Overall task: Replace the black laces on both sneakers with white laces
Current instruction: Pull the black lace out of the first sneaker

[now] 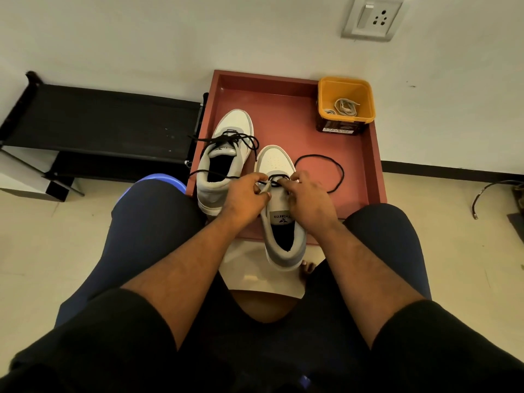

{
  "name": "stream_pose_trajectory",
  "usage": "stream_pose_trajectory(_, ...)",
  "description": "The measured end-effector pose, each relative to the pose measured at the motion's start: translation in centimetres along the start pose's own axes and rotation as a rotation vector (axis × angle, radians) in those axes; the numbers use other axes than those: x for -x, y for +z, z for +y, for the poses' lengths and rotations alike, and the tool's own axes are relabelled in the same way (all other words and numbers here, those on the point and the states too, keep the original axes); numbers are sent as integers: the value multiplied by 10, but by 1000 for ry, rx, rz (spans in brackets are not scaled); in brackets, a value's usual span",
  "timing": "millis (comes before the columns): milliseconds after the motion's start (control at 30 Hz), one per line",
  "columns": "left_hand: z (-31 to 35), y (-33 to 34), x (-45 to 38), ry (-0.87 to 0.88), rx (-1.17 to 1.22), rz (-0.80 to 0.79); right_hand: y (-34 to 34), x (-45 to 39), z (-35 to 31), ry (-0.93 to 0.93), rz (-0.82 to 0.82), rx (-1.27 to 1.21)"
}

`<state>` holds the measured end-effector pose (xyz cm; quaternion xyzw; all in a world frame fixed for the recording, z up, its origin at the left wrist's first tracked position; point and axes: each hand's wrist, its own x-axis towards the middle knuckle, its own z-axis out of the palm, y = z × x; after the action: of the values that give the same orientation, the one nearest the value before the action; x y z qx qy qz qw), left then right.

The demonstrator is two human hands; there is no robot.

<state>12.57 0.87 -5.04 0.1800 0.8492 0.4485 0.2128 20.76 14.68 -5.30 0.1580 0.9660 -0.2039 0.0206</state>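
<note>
Pinching black lace [320,173] at near sneaker [279,199] eyelets: left hand [246,195], right hand [307,198]. Soft, limp, light; best gripped beside fingertips.

Red tray [377,154] on the floor [34,251], bearing two sneakers [224,165], yellow tub [346,106], loose black lace [337,165].
</note>
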Motion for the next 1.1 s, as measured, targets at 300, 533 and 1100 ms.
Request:
stream_pose_trajectory(300, 7, -2, 3, 37, -16, -50, 6, -5, -13, -7, 93, 190)
stream_pose_trajectory(533, 5, -1, 1, 39, -29, -88, 13, -14, -3, -1, 83, -141)
stream_pose_trajectory(1100, 4, 0, 0, 121, -217, -155, -2, -46, 22, 310, 28, -561)
